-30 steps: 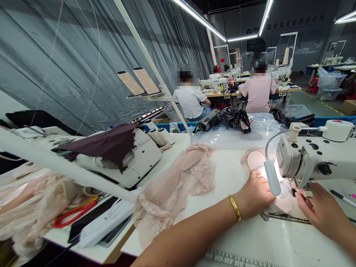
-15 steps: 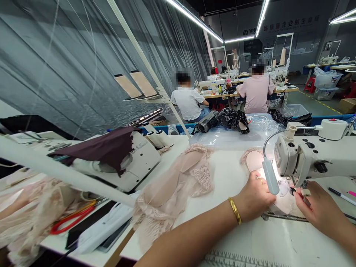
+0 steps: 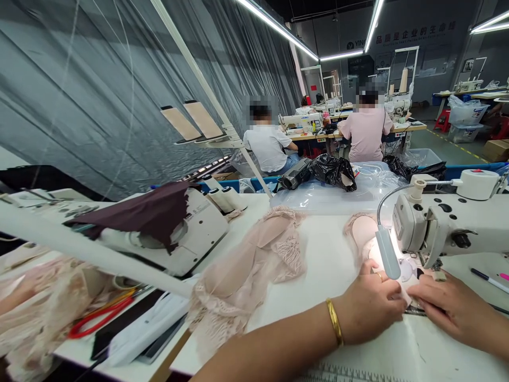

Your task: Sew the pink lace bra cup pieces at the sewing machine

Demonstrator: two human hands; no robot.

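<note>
My left hand [image 3: 371,305] lies curled on a pale pink padded garment piece [image 3: 363,231] just left of the needle of a white sewing machine [image 3: 449,223]. Its fingers press down on the fabric under the machine's small gooseneck lamp [image 3: 386,253]. My right hand [image 3: 449,307] rests flat on the same fabric in front of the presser foot, fingers pointing left and nearly touching the left hand. A gold bangle [image 3: 334,321] sits on my left wrist.
A heap of pink lace garments [image 3: 254,265] lies on the white table [image 3: 330,265] to the left. Further left stands another machine draped with dark cloth [image 3: 147,209], with red-handled scissors [image 3: 99,315] nearby. A pen [image 3: 489,280] lies at the right. Two people sit at machines beyond.
Both hands have slid toward me and come together on the fabric. The right hand has come off the presser foot area and now lies flat.
</note>
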